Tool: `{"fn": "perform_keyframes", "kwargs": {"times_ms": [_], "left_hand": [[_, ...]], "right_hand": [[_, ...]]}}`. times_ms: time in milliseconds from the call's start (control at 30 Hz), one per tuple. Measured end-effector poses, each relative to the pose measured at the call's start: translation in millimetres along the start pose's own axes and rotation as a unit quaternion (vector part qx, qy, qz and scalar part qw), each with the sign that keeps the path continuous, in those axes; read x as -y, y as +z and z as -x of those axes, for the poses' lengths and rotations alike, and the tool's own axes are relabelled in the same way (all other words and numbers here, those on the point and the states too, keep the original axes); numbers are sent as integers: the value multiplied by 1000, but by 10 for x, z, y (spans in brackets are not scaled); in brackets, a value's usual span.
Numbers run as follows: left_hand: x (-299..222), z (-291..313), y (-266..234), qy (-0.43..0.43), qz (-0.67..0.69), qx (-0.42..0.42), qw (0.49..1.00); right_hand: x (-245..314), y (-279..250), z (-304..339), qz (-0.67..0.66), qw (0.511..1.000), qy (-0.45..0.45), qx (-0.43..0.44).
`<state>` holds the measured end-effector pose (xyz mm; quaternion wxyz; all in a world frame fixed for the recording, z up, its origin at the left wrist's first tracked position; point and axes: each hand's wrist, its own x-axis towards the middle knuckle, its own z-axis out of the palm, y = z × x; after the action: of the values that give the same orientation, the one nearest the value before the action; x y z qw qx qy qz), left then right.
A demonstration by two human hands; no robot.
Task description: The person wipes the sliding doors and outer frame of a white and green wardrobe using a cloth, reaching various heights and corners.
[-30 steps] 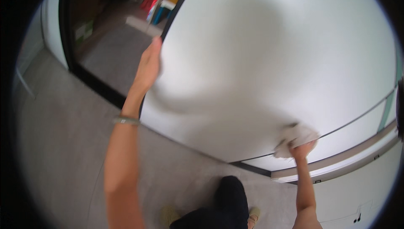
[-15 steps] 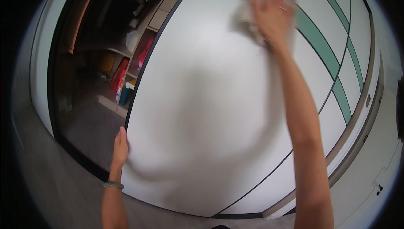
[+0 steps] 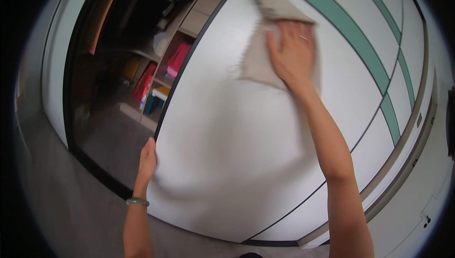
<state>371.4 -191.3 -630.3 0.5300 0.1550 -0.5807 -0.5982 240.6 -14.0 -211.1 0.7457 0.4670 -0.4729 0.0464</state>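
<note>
A white sliding wardrobe door with a dark edge and green stripes fills the middle. My right hand, a ring on one finger, presses a frayed beige cloth against its upper part. The fingers point upward, and their tips go under a folded flap of the cloth. Lower down, my left hand is closed on the door's left edge; some of its fingers are hidden. A greyish bangle circles the left wrist.
Left of the door, the open wardrobe shows shelves, a pale drawer, pink cloth, a red item and a small stool with blue legs. A grey floor runs below. At far right stands a white door with a dark handle.
My right hand has moved down and slightly left across the door, taking the cloth along. The cloth now lies more spread out. My left hand stays on the door edge as the view shifts slightly.
</note>
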Motion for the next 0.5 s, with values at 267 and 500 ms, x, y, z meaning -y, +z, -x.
{"fn": "perform_keyframes", "kwargs": {"times_ms": [267, 500], "left_hand": [[-66, 71, 14, -61, 14, 18, 998], [-209, 144, 96, -59, 25, 40, 997]], "right_hand": [[1425, -444, 1706, -166, 967, -73, 177], [3360, -662, 3785, -217, 867, -311, 322]]}}
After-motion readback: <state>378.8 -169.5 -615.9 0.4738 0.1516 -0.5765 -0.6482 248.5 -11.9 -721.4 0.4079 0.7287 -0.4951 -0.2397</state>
